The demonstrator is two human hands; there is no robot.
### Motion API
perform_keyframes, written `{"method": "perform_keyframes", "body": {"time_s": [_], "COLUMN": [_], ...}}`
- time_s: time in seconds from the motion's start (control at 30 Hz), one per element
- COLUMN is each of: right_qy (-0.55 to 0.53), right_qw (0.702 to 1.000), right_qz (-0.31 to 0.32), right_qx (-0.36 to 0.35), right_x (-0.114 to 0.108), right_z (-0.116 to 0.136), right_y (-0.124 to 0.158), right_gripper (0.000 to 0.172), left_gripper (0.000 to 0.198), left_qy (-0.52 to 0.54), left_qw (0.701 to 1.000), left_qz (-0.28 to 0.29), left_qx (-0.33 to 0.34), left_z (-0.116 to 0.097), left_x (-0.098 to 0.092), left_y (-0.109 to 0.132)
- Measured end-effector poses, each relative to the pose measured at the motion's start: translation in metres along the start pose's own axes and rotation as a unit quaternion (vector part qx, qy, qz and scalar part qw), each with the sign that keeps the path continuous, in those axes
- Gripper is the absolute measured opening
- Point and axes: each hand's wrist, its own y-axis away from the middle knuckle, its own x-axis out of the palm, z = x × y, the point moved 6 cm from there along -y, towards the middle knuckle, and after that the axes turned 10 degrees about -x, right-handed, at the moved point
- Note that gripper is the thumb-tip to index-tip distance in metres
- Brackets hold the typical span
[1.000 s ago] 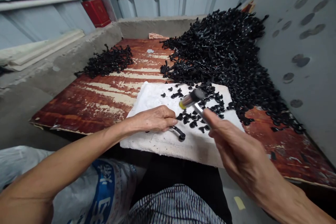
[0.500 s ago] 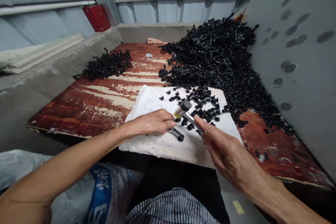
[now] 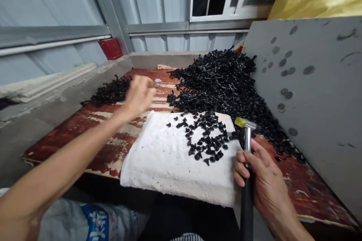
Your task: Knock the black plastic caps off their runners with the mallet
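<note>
My right hand (image 3: 261, 173) is wrapped around the black grip of a small hammer (image 3: 247, 180), held upright at the right edge of the white cloth pad (image 3: 149, 158). The hammer has a shiny metal neck, one yellow face and one dark face. My left hand (image 3: 140, 96), smeared by motion, hovers over the board beside a small pile of black parts (image 3: 109, 92). Its thumb and finger look apart, and I see nothing between them. Several short black round-based pieces (image 3: 207, 137) lie scattered on the pad's back and right.
A large heap of black parts (image 3: 220, 83) covers the back right of the worn red-brown board (image 3: 98, 139). A grey spotted panel (image 3: 311, 94) stands on the right. A concrete ledge (image 3: 62, 101) borders the left, with a red box (image 3: 111, 48) behind. Below lies a printed sack (image 3: 70, 218).
My left hand has left the pad and moved up and left toward the small pile; the black arm it held is no longer seen in it. The hammer has swung right and upright. The view tilted up.
</note>
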Motion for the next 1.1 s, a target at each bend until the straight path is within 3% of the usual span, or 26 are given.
{"method": "perform_keyframes", "body": {"time_s": [0.07,0.13,0.2,0.27,0.37,0.47,0.6,0.7,0.8,1.0,1.1], "right_qy": [0.020,0.043,0.060,0.068,0.075,0.073,0.063,0.057,0.044,0.015,0.002], "right_qw": [1.000,0.998,0.997,0.996,0.995,0.995,0.996,0.996,0.997,0.998,0.998], "right_qz": [0.004,0.015,0.029,0.041,0.048,0.049,0.044,0.033,0.023,0.001,0.001], "right_qx": [-0.020,-0.034,-0.046,-0.050,-0.048,-0.050,-0.051,-0.053,-0.056,-0.064,-0.062], "right_x": [0.000,0.000,0.001,0.000,-0.001,-0.004,-0.005,-0.005,-0.004,-0.007,-0.007], "right_z": [-0.002,-0.004,-0.004,-0.004,-0.005,-0.006,-0.007,-0.007,-0.006,-0.004,-0.003], "right_y": [0.000,0.000,0.001,0.001,0.001,0.000,-0.001,-0.001,-0.001,0.000,0.001], "right_gripper": [0.055,0.057,0.055,0.054,0.054,0.053,0.054,0.053,0.053,0.057,0.056], "left_gripper": [0.030,0.041,0.054,0.064,0.071,0.072,0.068,0.066,0.069,0.082,0.079], "left_qy": [0.030,0.040,0.033,0.022,0.000,-0.045,-0.112,-0.135,-0.124,0.005,0.027], "left_qw": [0.980,0.932,0.890,0.870,0.865,0.875,0.898,0.915,0.918,0.879,0.877], "left_qz": [0.139,0.236,0.286,0.317,0.354,0.365,0.330,0.293,0.284,0.311,0.307], "left_qx": [0.142,0.272,0.354,0.378,0.356,0.316,0.267,0.242,0.247,0.362,0.368], "left_z": [-0.050,-0.091,-0.113,-0.116,-0.099,-0.069,-0.026,-0.012,-0.030,-0.118,-0.139], "left_x": [0.037,0.062,0.075,0.081,0.082,0.074,0.056,0.046,0.047,0.075,0.090], "left_y": [0.053,0.108,0.145,0.159,0.157,0.154,0.157,0.156,0.153,0.144,0.132]}}
